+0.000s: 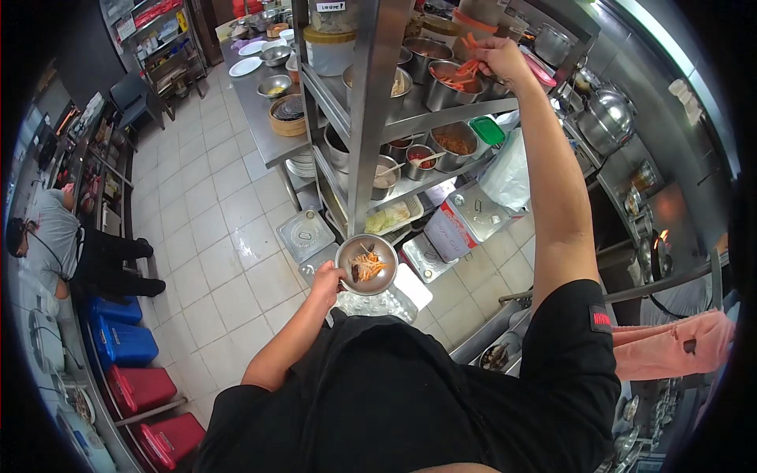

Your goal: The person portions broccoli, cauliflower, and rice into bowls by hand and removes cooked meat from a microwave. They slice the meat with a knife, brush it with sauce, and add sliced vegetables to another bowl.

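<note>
My left hand (pixel 326 282) grips the rim of a small metal bowl (pixel 384 281), held low in front of my body. Shredded orange and pale food with a dark piece (pixel 367 266) lies in the bowl. At the upper shelf, my right hand (pixel 499 60) pinches orange strips (pixel 471 49) above a metal container of orange pieces (pixel 456 82). Other metal containers stand around it. On the shelf below are a container of brown food (pixel 454 142) and a small one with red contents (pixel 422 160).
A steel shelf post (pixel 367 118) stands between the bowl and the left-hand counter (pixel 260 118). Lidded bins (pixel 476 210) sit under the shelves. A co-worker (pixel 59 236) stands at the far left. A pink towel (pixel 674 344) hangs at the right.
</note>
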Demonstrator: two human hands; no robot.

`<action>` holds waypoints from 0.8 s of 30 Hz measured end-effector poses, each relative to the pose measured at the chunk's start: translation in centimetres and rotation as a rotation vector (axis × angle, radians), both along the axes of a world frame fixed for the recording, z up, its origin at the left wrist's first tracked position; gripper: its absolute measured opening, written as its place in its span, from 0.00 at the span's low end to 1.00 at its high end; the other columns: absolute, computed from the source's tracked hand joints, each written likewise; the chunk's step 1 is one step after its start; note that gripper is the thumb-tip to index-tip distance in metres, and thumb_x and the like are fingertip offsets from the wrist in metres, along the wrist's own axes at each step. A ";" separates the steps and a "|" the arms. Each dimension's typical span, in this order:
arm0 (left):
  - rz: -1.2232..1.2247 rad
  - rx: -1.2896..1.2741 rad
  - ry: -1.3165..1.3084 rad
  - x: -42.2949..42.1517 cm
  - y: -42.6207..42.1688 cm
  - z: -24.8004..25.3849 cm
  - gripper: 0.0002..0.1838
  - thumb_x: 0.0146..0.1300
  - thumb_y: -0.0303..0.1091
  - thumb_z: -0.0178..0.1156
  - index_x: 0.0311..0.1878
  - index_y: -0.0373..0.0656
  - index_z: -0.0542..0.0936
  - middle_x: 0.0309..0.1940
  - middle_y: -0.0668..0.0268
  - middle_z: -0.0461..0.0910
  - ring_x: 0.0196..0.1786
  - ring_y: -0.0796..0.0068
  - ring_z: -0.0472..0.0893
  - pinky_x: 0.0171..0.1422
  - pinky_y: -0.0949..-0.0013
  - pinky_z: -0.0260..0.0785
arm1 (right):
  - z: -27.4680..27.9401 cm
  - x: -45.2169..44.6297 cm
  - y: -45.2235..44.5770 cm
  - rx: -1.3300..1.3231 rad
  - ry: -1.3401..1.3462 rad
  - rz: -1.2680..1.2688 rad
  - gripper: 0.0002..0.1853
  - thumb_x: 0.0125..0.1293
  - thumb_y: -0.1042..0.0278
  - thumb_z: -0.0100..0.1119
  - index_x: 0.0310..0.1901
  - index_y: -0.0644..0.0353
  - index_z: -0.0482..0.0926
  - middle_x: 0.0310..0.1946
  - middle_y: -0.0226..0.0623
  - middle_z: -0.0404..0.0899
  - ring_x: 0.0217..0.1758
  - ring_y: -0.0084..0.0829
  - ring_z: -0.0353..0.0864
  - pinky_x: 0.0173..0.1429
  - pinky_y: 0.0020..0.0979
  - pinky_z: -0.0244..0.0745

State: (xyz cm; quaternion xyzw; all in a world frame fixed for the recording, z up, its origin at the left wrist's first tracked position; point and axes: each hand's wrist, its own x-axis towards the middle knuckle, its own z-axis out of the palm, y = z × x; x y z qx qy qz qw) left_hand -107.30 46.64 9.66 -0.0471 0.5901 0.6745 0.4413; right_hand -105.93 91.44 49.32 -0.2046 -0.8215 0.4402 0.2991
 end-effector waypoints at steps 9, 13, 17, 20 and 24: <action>-0.066 0.006 0.174 -1.3 2.3 -1.1 0.08 0.51 0.22 0.55 0.35 0.46 0.75 0.25 0.69 0.73 0.24 0.78 0.70 0.23 0.71 0.59 | -4.5 6.5 -13.2 0.052 -0.059 0.120 0.08 0.61 0.72 0.62 0.40 0.66 0.82 0.24 0.29 0.79 0.25 0.14 0.73 0.30 0.20 0.70; -0.024 0.054 0.070 -0.8 3.7 2.7 0.09 0.49 0.21 0.56 0.32 0.47 0.71 0.26 0.70 0.71 0.26 0.74 0.71 0.29 0.67 0.67 | -19.3 6.1 -18.7 0.129 -0.300 0.280 0.10 0.59 0.71 0.61 0.41 0.65 0.83 0.28 0.42 0.83 0.29 0.30 0.81 0.37 0.29 0.75; -0.044 0.085 0.052 -0.9 4.0 3.1 0.09 0.50 0.21 0.57 0.31 0.47 0.71 0.25 0.70 0.74 0.25 0.75 0.73 0.26 0.68 0.69 | -26.5 6.4 -21.0 0.273 -0.419 0.232 0.10 0.57 0.70 0.58 0.39 0.61 0.84 0.28 0.50 0.82 0.35 0.44 0.84 0.43 0.38 0.76; -0.055 0.075 0.054 -0.7 3.7 2.0 0.08 0.50 0.21 0.57 0.32 0.45 0.72 0.25 0.69 0.74 0.25 0.75 0.74 0.25 0.70 0.69 | -24.3 6.7 -20.5 0.311 -0.242 0.095 0.09 0.57 0.70 0.58 0.36 0.62 0.84 0.28 0.50 0.82 0.34 0.43 0.84 0.40 0.38 0.76; -0.002 0.070 0.075 0.0 3.5 0.5 0.07 0.50 0.23 0.57 0.32 0.45 0.74 0.26 0.69 0.74 0.27 0.76 0.74 0.24 0.73 0.64 | -22.4 6.7 -19.1 0.132 -0.178 0.091 0.07 0.56 0.69 0.60 0.34 0.62 0.83 0.27 0.46 0.83 0.31 0.37 0.84 0.36 0.34 0.75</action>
